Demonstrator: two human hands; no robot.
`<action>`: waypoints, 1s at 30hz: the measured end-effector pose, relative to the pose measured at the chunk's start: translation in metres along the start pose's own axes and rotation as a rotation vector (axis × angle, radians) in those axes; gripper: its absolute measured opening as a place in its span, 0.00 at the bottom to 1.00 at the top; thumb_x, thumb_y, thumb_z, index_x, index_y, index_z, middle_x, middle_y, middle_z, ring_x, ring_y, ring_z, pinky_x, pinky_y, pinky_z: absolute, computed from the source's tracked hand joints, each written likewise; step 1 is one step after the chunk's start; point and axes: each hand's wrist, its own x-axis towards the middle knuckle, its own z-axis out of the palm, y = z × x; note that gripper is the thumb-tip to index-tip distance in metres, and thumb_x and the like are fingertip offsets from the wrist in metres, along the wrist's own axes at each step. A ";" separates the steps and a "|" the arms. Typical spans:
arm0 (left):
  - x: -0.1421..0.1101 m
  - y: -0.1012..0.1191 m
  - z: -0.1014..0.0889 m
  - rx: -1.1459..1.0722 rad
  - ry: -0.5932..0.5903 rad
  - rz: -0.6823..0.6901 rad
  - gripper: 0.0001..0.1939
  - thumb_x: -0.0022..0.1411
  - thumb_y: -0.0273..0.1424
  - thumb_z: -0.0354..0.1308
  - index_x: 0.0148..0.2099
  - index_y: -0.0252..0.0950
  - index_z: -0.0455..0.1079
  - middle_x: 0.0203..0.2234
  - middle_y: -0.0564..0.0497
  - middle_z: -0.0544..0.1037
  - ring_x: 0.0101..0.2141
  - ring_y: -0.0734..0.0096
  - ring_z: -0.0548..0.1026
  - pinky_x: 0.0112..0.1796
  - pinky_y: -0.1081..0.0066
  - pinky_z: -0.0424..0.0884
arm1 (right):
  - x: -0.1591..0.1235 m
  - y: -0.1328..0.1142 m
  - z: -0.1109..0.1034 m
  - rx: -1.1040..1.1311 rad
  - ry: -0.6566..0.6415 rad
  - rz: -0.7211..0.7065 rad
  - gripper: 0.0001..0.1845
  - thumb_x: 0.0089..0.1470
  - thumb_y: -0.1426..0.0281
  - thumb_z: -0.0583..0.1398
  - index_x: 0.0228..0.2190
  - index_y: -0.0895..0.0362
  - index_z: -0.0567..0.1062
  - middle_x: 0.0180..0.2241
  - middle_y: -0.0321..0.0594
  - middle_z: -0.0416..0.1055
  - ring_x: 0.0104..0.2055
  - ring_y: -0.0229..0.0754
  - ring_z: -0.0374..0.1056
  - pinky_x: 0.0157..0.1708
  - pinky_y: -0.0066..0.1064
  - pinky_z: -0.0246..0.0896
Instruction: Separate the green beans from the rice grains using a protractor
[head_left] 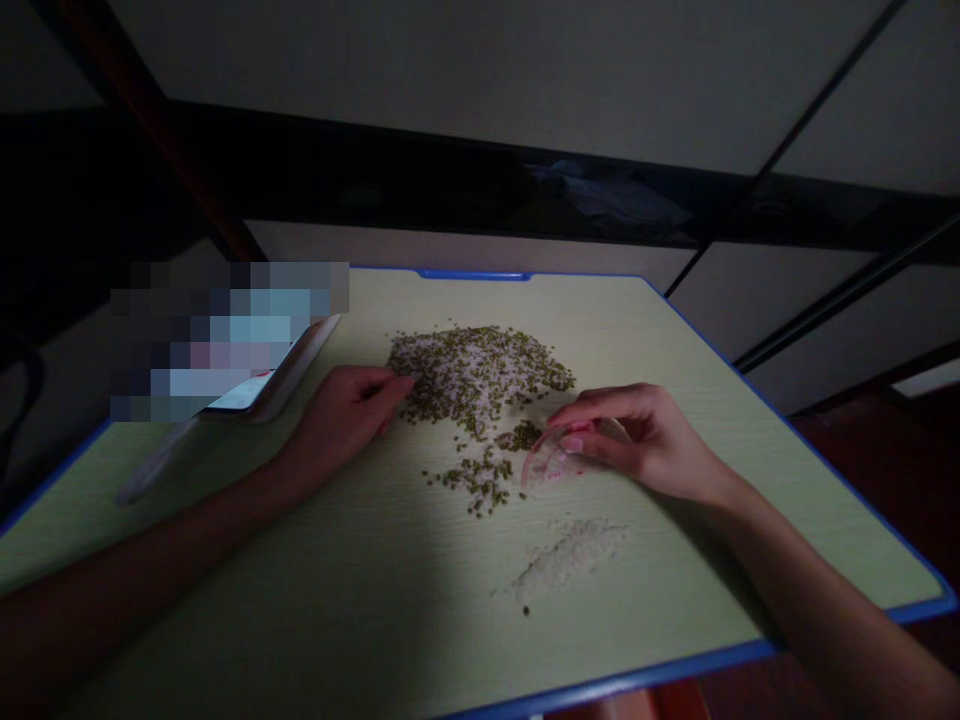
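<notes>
A wide pile of green beans mixed with white rice grains (480,370) lies mid-table. My left hand (349,410) rests at its left edge, fingers curled and thumb against the index finger; whatever is between them is too small to make out. My right hand (645,440) grips a clear plastic protractor (551,458) with red markings, thumb on its near face. The protractor is tilted, with its curved edge beside a small cluster of green beans (521,436). Nearer me are a loose patch of beans and rice (480,480) and a separate heap of white rice (570,552).
A lit, partly pixelated screen device (240,388) leans at the left on a stand (289,375). The pale table (337,610) has a blue rim. One stray bean (526,610) lies near the front. Cabinet panels (465,70) stand behind.
</notes>
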 end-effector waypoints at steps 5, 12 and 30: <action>0.000 -0.001 0.000 0.002 0.005 0.001 0.20 0.52 0.39 0.49 0.13 0.38 0.54 0.07 0.61 0.55 0.14 0.79 0.56 0.21 0.74 0.52 | 0.000 -0.001 0.001 0.044 -0.066 -0.004 0.07 0.47 0.76 0.62 0.31 0.61 0.79 0.27 0.41 0.76 0.27 0.35 0.69 0.25 0.25 0.64; 0.001 0.000 0.000 -0.010 -0.002 -0.014 0.20 0.52 0.39 0.49 0.13 0.38 0.54 0.07 0.61 0.55 0.13 0.80 0.55 0.20 0.74 0.52 | 0.000 0.001 -0.006 -0.036 -0.044 0.008 0.07 0.47 0.76 0.62 0.32 0.61 0.79 0.29 0.41 0.76 0.29 0.36 0.70 0.26 0.25 0.64; 0.002 -0.001 0.000 0.017 0.008 0.013 0.20 0.52 0.40 0.48 0.13 0.38 0.54 0.07 0.61 0.56 0.14 0.79 0.55 0.21 0.74 0.52 | 0.000 -0.007 0.012 -0.014 -0.333 -0.126 0.08 0.49 0.79 0.61 0.33 0.65 0.78 0.28 0.43 0.75 0.27 0.35 0.68 0.24 0.24 0.61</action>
